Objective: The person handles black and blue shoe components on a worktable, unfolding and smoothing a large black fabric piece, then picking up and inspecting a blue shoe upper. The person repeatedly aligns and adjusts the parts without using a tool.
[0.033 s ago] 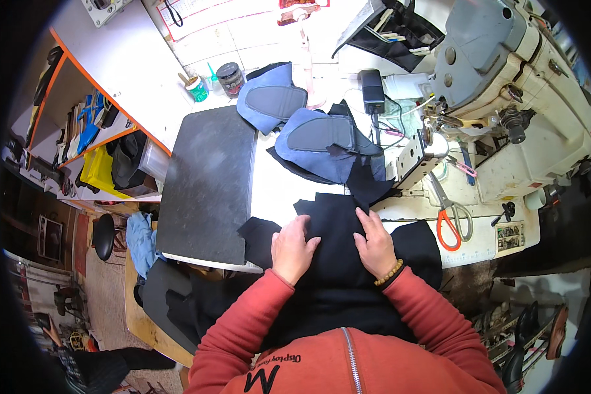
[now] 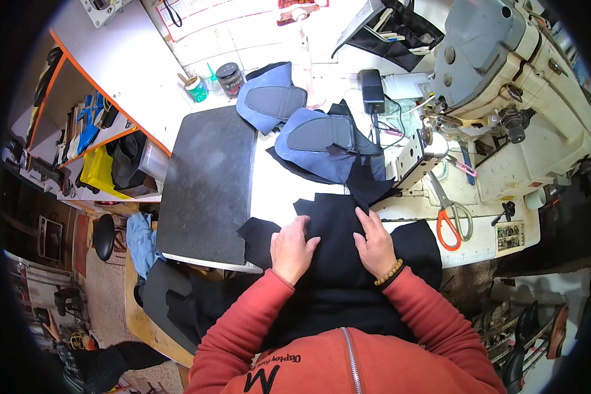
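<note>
A black piece of fabric with a stepped far edge lies at the front of the white table and runs down over my lap. My left hand rests on its left part, thumb apart from the fingers. On the right part lies my right hand, fingers stretched forward and slightly spread; a beaded bracelet circles that wrist. Neither hand grips anything visible. Just beyond the fabric are two stacks of blue and black shaped pieces, a nearer one and a farther one. What lies under the fabric is hidden.
A dark flat board covers the table's left. On the right stand orange-and-grey scissors and a large sewing machine. A black power adapter and dark jar sit farther back. Another person is at lower left.
My hands and the black fabric have not visibly moved. At the lower left, the other person's arm and body have shifted slightly.
</note>
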{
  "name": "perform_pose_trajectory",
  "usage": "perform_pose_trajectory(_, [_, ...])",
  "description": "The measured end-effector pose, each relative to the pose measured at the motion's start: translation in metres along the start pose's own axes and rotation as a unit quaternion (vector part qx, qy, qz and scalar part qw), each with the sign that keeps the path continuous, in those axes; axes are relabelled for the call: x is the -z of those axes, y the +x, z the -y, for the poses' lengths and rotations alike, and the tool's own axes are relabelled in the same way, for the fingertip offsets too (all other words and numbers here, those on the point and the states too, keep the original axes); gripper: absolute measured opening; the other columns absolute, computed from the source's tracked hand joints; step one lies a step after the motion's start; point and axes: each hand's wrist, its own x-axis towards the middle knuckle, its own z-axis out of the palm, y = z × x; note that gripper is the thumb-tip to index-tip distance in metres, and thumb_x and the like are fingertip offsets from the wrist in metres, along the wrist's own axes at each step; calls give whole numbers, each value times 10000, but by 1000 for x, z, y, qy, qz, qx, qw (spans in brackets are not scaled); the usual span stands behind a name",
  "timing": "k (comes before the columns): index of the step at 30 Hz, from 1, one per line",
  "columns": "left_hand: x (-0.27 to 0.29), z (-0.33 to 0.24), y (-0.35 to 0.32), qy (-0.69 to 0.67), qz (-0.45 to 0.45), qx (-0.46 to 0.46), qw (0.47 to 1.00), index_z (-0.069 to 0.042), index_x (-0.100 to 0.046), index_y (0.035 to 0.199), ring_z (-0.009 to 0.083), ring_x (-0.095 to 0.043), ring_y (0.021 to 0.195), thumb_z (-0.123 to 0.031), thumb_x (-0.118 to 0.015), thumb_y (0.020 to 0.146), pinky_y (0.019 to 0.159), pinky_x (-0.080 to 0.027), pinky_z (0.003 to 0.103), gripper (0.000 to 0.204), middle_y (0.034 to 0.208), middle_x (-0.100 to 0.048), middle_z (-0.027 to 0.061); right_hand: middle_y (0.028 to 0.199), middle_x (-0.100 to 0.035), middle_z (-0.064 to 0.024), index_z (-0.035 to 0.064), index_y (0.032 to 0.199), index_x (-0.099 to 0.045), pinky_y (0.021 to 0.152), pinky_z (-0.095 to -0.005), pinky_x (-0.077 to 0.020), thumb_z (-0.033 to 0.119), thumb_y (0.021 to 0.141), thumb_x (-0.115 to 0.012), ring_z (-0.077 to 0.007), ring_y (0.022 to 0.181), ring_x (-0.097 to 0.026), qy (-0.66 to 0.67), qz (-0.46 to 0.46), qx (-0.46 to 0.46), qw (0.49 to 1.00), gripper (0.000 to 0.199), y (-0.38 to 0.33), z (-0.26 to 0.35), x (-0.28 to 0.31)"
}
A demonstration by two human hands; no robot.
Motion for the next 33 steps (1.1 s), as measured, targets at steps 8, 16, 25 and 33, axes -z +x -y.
perform_pose_trajectory(8, [-2, 4, 1, 58, -61, -27, 996, -79, -605, 1132, 275, -644, 800, -128, -757, 807, 811, -429, 397, 362, 808, -652, 75, 1319, -547, -261, 12, 1368, -543, 982, -414, -497, 48, 854, -674, -429, 1170, -578, 0, 10, 2, 1000, 532, 3, -1, 1])
perform_pose_trajectory(16, [4, 9, 0, 38, -48, -40, 997, -95, -596, 1169, 262, -625, 744, -72, -760, 776, 781, -428, 383, 426, 771, -611, 45, 1323, -551, -239, -22, 1293, -595, 1008, -406, -485, 49, 834, -698, -407, 1202, -572, 3, -2, 8, 1000, 475, 0, -6, -4])
perform_pose_trajectory(25, [6, 15, -5, -55, -9, -111, 992, -127, -654, 1218, 329, -641, 914, 43, -698, 762, 821, -514, 420, 488, 1077, -629, 126, 1346, -519, -230, 2, 1191, -636, 955, -407, -517, 25, 800, -715, -387, 1120, -611, 20, -30, 13, 999, 399, -2, -6, -3])
perform_pose_trajectory(33, [5, 17, -7, 16, 3, -140, 990, -129, -670, 1234, 330, -631, 984, -10, -695, 780, 841, -479, 409, 470, 1184, -604, 137, 1131, -609, -146, 39, 1145, -661, 832, -397, -538, 48, 830, -709, -344, 967, -650, -14, 8, -18, 1000, 319, -29, 13, 23])
